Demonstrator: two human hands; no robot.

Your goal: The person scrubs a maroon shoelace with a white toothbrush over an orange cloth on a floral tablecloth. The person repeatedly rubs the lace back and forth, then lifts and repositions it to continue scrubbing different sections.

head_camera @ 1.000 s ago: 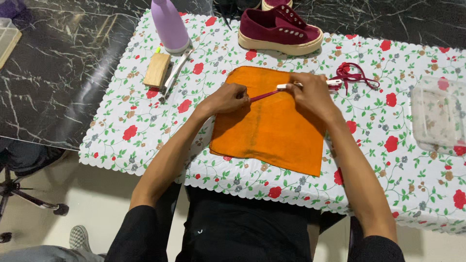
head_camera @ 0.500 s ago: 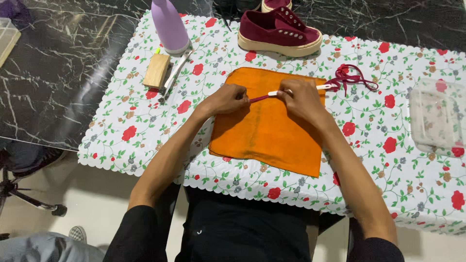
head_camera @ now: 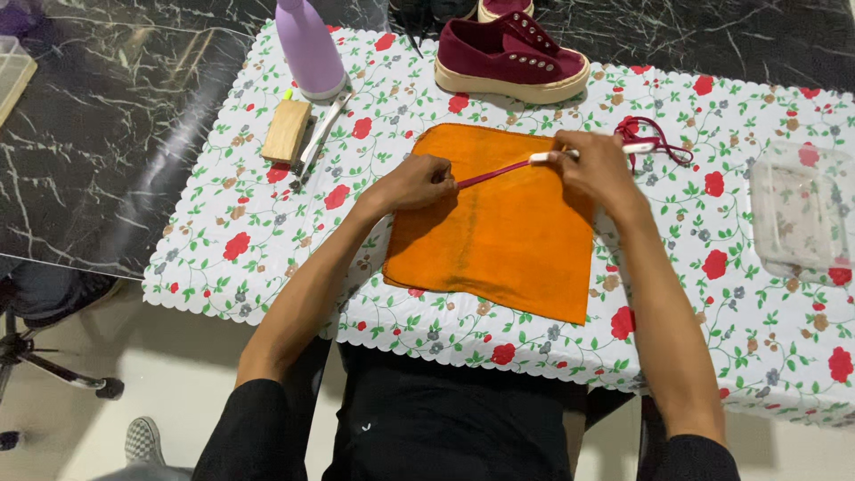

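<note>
A maroon shoelace (head_camera: 494,172) is stretched taut over an orange cloth (head_camera: 508,240) spread on the floral tablecloth. My left hand (head_camera: 419,181) pinches the lace's near end at the cloth's upper left. At the cloth's upper right edge, my right hand (head_camera: 597,165) grips a thin white brush-like tool (head_camera: 545,157), whose tip rests against the lace. The rest of the lace lies in a loose maroon pile (head_camera: 655,138) just right of that hand. A maroon sneaker (head_camera: 508,55) without laces stands behind the cloth.
A lilac bottle (head_camera: 309,49) stands at the back left, with a wooden block brush (head_camera: 287,130) and a slim metal tool (head_camera: 316,142) beside it. A clear plastic container (head_camera: 802,214) sits at the right. The dark marble tabletop (head_camera: 107,134) extends left. A chair base (head_camera: 53,374) is on the floor.
My right hand with the white tool slid a little left along the lace, then back right. My left hand stayed in place, pinching the lace.
</note>
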